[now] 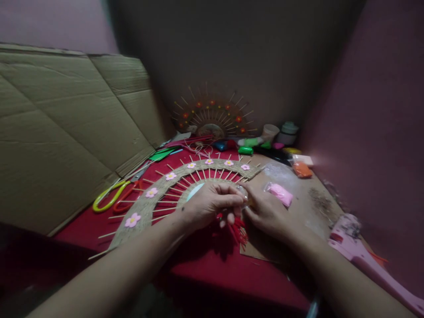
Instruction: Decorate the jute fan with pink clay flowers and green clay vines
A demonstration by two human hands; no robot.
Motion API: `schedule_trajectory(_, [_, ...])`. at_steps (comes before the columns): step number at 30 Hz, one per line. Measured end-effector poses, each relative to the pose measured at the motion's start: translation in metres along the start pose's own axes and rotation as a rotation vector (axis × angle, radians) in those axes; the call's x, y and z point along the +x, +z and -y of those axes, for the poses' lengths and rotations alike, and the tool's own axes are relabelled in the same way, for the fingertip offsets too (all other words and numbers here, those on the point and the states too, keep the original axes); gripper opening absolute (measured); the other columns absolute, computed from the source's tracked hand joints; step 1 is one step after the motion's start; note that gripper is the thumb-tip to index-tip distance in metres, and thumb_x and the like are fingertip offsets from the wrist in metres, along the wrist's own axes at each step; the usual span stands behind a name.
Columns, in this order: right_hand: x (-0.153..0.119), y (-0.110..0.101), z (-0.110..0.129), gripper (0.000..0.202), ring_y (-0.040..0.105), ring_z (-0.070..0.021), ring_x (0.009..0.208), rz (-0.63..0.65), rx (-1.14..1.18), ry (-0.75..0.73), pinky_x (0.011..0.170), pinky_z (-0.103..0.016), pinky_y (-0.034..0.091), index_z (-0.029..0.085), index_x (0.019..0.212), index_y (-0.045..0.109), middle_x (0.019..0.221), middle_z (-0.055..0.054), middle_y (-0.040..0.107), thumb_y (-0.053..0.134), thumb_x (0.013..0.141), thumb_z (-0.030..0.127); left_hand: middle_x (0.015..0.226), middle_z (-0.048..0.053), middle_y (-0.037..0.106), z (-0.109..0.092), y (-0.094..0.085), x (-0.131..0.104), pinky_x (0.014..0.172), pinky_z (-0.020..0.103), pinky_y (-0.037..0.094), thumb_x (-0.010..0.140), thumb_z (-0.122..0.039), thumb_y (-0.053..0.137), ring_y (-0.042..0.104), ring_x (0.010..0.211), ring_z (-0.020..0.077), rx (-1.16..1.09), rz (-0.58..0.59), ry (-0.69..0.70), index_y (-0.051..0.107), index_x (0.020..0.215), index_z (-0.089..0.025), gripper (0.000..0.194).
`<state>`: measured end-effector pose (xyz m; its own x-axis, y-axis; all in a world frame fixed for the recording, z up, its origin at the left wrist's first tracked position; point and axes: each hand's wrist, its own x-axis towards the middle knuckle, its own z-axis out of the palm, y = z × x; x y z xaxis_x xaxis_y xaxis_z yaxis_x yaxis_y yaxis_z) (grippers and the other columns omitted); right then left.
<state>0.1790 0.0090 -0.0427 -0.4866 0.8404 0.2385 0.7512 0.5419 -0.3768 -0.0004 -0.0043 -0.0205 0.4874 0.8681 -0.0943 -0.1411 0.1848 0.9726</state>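
Observation:
My left hand (212,201) and my right hand (261,207) meet over the front middle of the table. Between their fingertips is a small clear plastic piece (242,192), pinched by both hands. Red strands (240,232) hang just below my left fingers; where they are attached is hidden. Beside and behind my left hand lies a half-ring of woven twine on thin sticks (150,205), decorated with several pink flowers (133,220) with yellow centres. A pink clay packet (280,194) rests right of my right hand.
Yellow-handled scissors (109,198) lie at the left by a tall cardboard sheet (66,110). A second stick fan (212,110) stands at the back. Green (245,150) and orange packets (302,169) lie behind; a pink tool (367,260) is at the right.

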Motion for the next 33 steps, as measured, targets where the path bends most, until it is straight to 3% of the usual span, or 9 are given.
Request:
schedule_trajectory(7, [-0.001, 0.002, -0.005, 0.039, 0.064, -0.0212, 0.072, 0.024, 0.066, -0.017, 0.06, -0.03, 0.041, 0.021, 0.123, 0.047, 0.087, -0.006, 0.069, 0.042, 0.084, 0.024, 0.07, 0.004, 0.066, 0.0, 0.003, 0.003, 0.044, 0.017, 0.049, 0.074, -0.023, 0.069, 0.062, 0.054, 0.0095, -0.216, 0.04, 0.078, 0.064, 0.085, -0.01, 0.018])
schedule_trajectory(12, [-0.002, 0.002, -0.006, 0.044, 0.064, -0.0221, 0.07, -0.006, 0.082, -0.039, 0.058, -0.03, 0.044, 0.025, 0.124, 0.049, 0.083, -0.005, 0.07, 0.047, 0.08, 0.026, 0.072, 0.007, 0.066, 0.002, 0.002, 0.004, 0.043, 0.018, 0.047, 0.073, -0.026, 0.07, 0.063, 0.056, 0.0121, -0.224, 0.087, 0.076, 0.064, 0.082, -0.009, 0.02])
schedule_trajectory(17, [0.0, -0.007, 0.002, 0.05, 0.065, -0.0235, 0.078, 0.015, 0.149, 0.002, 0.066, -0.034, 0.049, 0.025, 0.128, 0.047, 0.089, -0.005, 0.07, 0.051, 0.079, 0.032, 0.076, 0.004, 0.065, 0.007, -0.001, 0.006, 0.049, 0.02, 0.049, 0.075, -0.022, 0.068, 0.063, 0.058, 0.0111, -0.253, 0.121, 0.112, 0.063, 0.1, -0.012, 0.028])
schedule_trajectory(19, [0.0, -0.009, 0.004, 0.053, 0.064, -0.0254, 0.089, 0.01, 0.197, 0.024, 0.072, -0.037, 0.049, 0.023, 0.13, 0.045, 0.101, -0.008, 0.068, 0.051, 0.08, 0.037, 0.073, 0.002, 0.063, 0.007, -0.001, 0.005, 0.046, 0.018, 0.047, 0.078, -0.027, 0.066, 0.06, 0.054, 0.0085, -0.231, 0.111, 0.119, 0.064, 0.096, -0.011, 0.024])
schedule_trajectory(23, [0.002, -0.01, 0.005, 0.043, 0.061, -0.0262, 0.098, -0.05, 0.237, 0.053, 0.079, -0.039, 0.046, 0.021, 0.125, 0.048, 0.111, -0.011, 0.064, 0.042, 0.087, 0.04, 0.056, -0.003, 0.055, 0.005, -0.001, 0.001, 0.033, 0.013, 0.029, 0.085, -0.039, 0.057, 0.043, 0.036, 0.0016, -0.093, 0.045, 0.125, 0.062, 0.081, -0.012, 0.028])
schedule_trajectory(25, [0.003, -0.012, 0.005, 0.035, 0.062, -0.025, 0.091, -0.063, 0.182, 0.092, 0.075, -0.037, 0.045, 0.021, 0.112, 0.055, 0.104, -0.01, 0.067, 0.034, 0.091, 0.039, 0.053, -0.004, 0.055, 0.002, -0.001, -0.002, 0.032, 0.012, 0.028, 0.083, -0.035, 0.06, 0.042, 0.035, 0.0014, -0.042, 0.039, 0.103, 0.059, 0.079, -0.012, 0.023])
schedule_trajectory(29, [0.005, -0.017, 0.008, 0.035, 0.06, -0.0224, 0.069, -0.023, -0.113, 0.198, 0.059, -0.032, 0.037, 0.023, 0.08, 0.058, 0.075, -0.007, 0.066, 0.028, 0.093, 0.037, 0.061, 0.0, 0.063, -0.002, 0.002, -0.005, 0.035, 0.014, 0.035, 0.076, -0.021, 0.067, 0.055, 0.042, 0.0064, 0.02, 0.135, 0.031, 0.055, 0.079, -0.014, 0.014])
schedule_trajectory(33, [0.005, -0.015, 0.007, 0.032, 0.057, -0.0207, 0.063, 0.005, -0.318, 0.184, 0.055, -0.031, 0.033, 0.021, 0.075, 0.061, 0.07, -0.007, 0.065, 0.036, 0.091, 0.032, 0.07, 0.002, 0.065, 0.0, 0.009, -0.006, 0.036, 0.015, 0.038, 0.084, -0.027, 0.056, 0.058, 0.044, 0.0076, 0.066, 0.265, -0.01, 0.052, 0.086, -0.015, 0.013])
